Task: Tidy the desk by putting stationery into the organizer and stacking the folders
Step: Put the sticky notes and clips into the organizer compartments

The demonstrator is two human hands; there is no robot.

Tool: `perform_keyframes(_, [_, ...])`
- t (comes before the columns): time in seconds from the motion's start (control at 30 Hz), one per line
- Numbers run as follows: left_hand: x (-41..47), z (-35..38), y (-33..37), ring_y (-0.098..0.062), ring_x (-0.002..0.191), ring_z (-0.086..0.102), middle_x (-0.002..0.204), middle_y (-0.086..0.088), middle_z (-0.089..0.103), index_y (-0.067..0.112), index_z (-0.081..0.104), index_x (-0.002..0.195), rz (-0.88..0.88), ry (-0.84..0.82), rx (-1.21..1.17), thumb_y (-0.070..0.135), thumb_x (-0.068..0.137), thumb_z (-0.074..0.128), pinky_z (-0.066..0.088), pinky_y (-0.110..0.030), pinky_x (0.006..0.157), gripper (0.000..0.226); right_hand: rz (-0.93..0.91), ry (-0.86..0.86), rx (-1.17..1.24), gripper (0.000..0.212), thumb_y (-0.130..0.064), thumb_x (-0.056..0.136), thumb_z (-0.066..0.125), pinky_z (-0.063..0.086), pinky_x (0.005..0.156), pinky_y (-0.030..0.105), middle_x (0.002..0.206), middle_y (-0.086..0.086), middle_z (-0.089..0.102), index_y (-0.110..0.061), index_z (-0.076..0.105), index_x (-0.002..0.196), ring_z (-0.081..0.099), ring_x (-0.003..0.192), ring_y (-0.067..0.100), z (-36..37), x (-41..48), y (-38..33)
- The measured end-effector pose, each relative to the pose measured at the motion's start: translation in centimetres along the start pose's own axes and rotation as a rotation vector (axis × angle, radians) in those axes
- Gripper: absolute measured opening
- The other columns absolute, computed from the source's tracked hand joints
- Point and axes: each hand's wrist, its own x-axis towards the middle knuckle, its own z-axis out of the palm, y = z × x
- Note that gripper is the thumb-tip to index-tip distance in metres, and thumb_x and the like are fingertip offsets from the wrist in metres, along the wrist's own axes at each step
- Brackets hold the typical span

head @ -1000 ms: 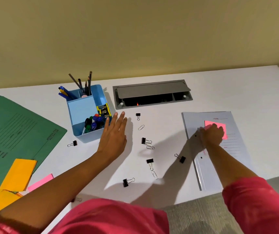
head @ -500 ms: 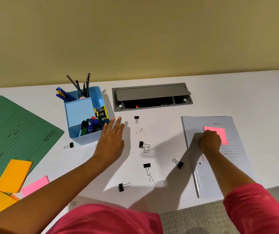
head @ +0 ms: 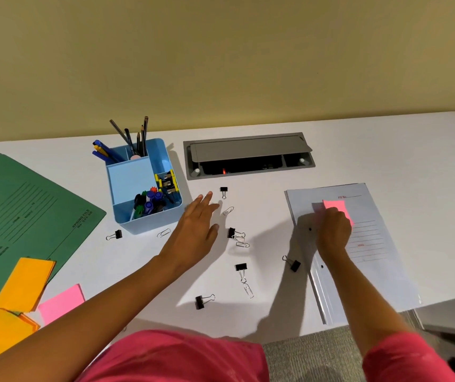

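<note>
A light blue plastic desk organizer (head: 151,223) stands on a white surface (head: 358,161). Just right of it, the left hand (head: 196,230) is spread with straight fingers and holds nothing. Farther right, the right hand (head: 333,230) pinches a square pink sticky note (head: 333,205) on a pale grey paper folder (head: 372,271). Black binder clips (head: 241,267) lie scattered between the organizer and that folder. A green card folder (head: 27,216) lies to the organizer's left.

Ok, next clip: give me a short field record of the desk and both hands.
left hand: open, fingers straight, beside the organizer, holds nothing
right hand: fingers curled on the pink sticky note on the white folder
green folder: far left, apart from the white folder
loose on desk: six binder clips, several paper clips, orange notes
</note>
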Motion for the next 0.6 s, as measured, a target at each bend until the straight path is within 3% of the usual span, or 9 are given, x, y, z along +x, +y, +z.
perform_keyframes(0.1, [0.0, -0.5, 1.4, -0.011, 0.144, 0.020, 0.155, 0.008, 0.026, 0.022, 0.039, 0.142, -0.051, -0.042, -0.191, 0.028, 0.099, 0.045, 0.009, -0.014, 0.108, 0.045, -0.063, 0.095, 0.051, 0.008, 0.003, 0.090, 0.054, 0.048, 0.063, 0.038, 0.083, 0.025, 0.064, 0.008, 0.059, 0.090, 0.063, 0.072, 0.037, -0.7, -3.1, -2.0])
perform_keyframes(0.23, [0.6, -1.6, 3.2, -0.010, 0.121, 0.052, 0.136, 0.005, 0.055, 0.024, 0.053, 0.131, -0.241, -0.142, -0.487, 0.036, 0.097, 0.047, 0.035, -0.016, 0.094, 0.036, -0.206, 0.239, 0.297, 0.004, 0.004, 0.083, 0.063, 0.040, 0.052, 0.031, 0.073, 0.019, 0.064, 0.005, 0.062, 0.087, 0.060, 0.061, 0.032, -2.0, -8.9, -6.1])
perform_keyframes(0.33, [1.0, -2.6, 4.3, -0.020, 0.103, 0.066, 0.122, -0.006, 0.065, 0.014, 0.062, 0.117, -0.581, -0.289, -1.236, 0.036, 0.095, 0.051, 0.055, -0.027, 0.084, 0.033, -0.396, 0.264, 0.430, 0.017, 0.006, 0.078, 0.069, 0.051, 0.054, 0.035, 0.078, 0.015, 0.066, 0.004, 0.065, 0.094, 0.064, 0.067, 0.029, -2.7, -13.3, -9.5])
perform_keyframes(0.4, [0.9, -3.4, 4.0, -0.026, 0.096, 0.070, 0.111, -0.008, 0.070, 0.011, 0.063, 0.113, -0.664, -0.284, -1.506, 0.034, 0.095, 0.052, 0.059, -0.033, 0.079, 0.031, -0.560, 0.247, 0.454, 0.025, 0.002, 0.076, 0.073, 0.056, 0.063, 0.033, 0.086, 0.014, 0.068, 0.004, 0.066, 0.100, 0.067, 0.078, 0.027, -2.7, -15.5, -11.2])
perform_keyframes(0.47, [0.6, -4.1, 3.4, -0.025, 0.088, 0.072, 0.104, -0.011, 0.072, 0.005, 0.059, 0.118, -0.682, -0.181, -1.540, 0.024, 0.095, 0.054, 0.060, -0.032, 0.073, 0.030, -0.683, 0.249, 0.475, 0.022, -0.004, 0.082, 0.068, 0.057, 0.074, 0.033, 0.098, 0.015, 0.069, 0.003, 0.067, 0.103, 0.068, 0.092, 0.027, -2.7, -16.8, -12.5])
perform_keyframes(0.53, [0.3, -4.6, 2.3, -0.026, 0.088, 0.071, 0.111, -0.016, 0.068, 0.000, 0.052, 0.127, -0.711, -0.071, -1.441, 0.011, 0.096, 0.051, 0.060, -0.033, 0.077, 0.033, -0.742, 0.254, 0.517, 0.018, -0.003, 0.086, 0.063, 0.055, 0.085, 0.033, 0.108, 0.016, 0.068, 0.004, 0.068, 0.102, 0.065, 0.104, 0.027, -2.6, -17.4, -13.6])
perform_keyframes(0.6, [-0.2, -5.0, 1.1, -0.028, 0.094, 0.069, 0.121, -0.016, 0.064, 0.001, 0.050, 0.130, -0.702, -0.024, -1.300, 0.008, 0.096, 0.050, 0.059, -0.033, 0.079, 0.035, -0.768, 0.233, 0.571, 0.022, 0.001, 0.083, 0.065, 0.055, 0.086, 0.033, 0.112, 0.015, 0.067, 0.001, 0.066, 0.106, 0.063, 0.108, 0.026, -2.8, -17.7, -14.6])
